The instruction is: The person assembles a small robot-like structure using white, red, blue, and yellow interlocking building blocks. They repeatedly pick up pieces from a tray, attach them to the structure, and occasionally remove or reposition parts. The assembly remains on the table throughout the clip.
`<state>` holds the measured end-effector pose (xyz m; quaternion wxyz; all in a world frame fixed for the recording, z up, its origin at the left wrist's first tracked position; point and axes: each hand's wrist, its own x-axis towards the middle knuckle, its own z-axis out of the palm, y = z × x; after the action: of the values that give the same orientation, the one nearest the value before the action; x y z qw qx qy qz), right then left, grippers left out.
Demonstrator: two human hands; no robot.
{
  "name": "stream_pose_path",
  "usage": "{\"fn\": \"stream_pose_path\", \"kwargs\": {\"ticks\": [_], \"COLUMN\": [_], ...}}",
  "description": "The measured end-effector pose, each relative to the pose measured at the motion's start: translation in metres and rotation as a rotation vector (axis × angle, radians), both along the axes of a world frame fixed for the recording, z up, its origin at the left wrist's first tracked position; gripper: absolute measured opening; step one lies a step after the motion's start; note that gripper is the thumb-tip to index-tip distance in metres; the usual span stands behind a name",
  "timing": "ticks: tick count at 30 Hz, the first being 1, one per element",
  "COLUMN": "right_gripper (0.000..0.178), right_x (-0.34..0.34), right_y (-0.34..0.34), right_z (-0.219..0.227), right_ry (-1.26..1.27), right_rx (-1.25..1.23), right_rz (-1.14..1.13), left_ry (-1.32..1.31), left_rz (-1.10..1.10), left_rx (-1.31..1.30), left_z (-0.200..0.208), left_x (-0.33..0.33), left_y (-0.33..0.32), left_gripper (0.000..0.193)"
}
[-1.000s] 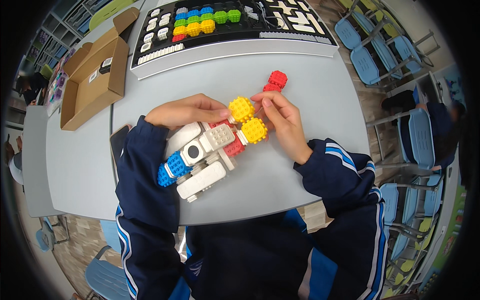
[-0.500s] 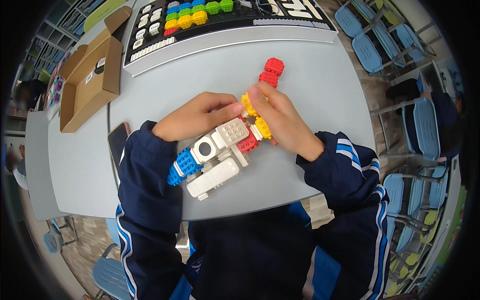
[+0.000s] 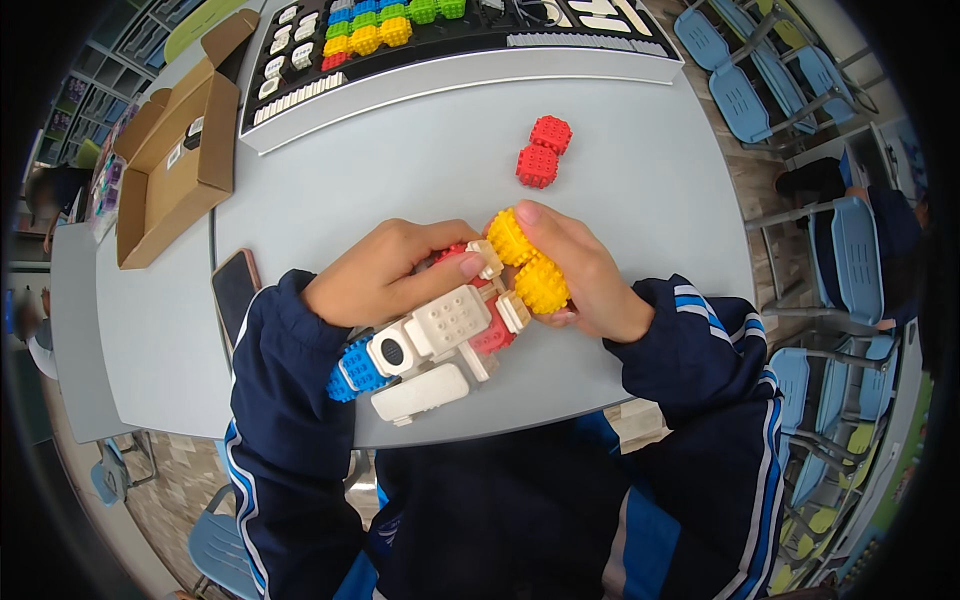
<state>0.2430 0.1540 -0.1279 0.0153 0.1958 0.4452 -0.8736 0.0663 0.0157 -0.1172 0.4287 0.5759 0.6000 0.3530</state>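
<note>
My left hand [image 3: 395, 270] is closed around the far side of a block model [image 3: 450, 322], its thumb pressing near a white connector. The model joins white modules, red blocks, a blue block end [image 3: 358, 370] and a long white bar [image 3: 420, 391]. In my right hand [image 3: 585, 265] is a joined pair of yellow blocks [image 3: 541, 284], gripped between thumb and fingers. These yellow blocks sit right at the model's white connectors; whether they still touch is hard to tell. Beyond my right hand, a joined pair of red blocks [image 3: 538, 166] lies on the table.
Along the far edge stands a kit tray [image 3: 470, 76] holding coloured blocks and white parts. An opened cardboard box [image 3: 170, 190] is at the left, with a phone [image 3: 237, 290] beside my left sleeve. Blue chairs [image 3: 850, 255] stand to the right of the table [image 3: 660, 170].
My right hand has turned and shifted slightly right and nearer, pulling the yellow blocks away from the model's white connectors. The model and my left hand have moved a little nearer.
</note>
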Motion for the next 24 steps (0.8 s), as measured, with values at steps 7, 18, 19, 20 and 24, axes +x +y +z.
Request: {"fn": "stream_pose_path", "kwargs": {"ticks": [7,18,19,20,24], "right_gripper": [0.031,0.045,0.045,0.045,0.045], "right_x": [-0.012,-0.003,-0.003,-0.003,-0.001], "right_y": [0.037,0.102,0.102,0.101,0.092], "right_z": [-0.022,-0.026,-0.028,-0.029,-0.024], "right_ry": [0.328,-0.278,-0.278,-0.279,-0.339], "right_rx": [1.178,1.779,1.808,1.836,1.886], "right_rz": [-0.428,-0.41,-0.394,-0.378,-0.4], "left_ry": [0.024,-0.231,-0.233,-0.252,-0.46], "left_rz": [-0.028,-0.049,-0.078,-0.094,-0.18], "left_rx": [-0.031,-0.179,-0.211,-0.228,-0.233], "left_z": [-0.004,-0.015,-0.016,-0.018,-0.035], "left_x": [0.004,-0.008,-0.01,-0.014,-0.028], "left_y": [0.006,0.004,0.004,0.003,0.001], "left_gripper": [0.039,0.057,0.057,0.059,0.062]}}
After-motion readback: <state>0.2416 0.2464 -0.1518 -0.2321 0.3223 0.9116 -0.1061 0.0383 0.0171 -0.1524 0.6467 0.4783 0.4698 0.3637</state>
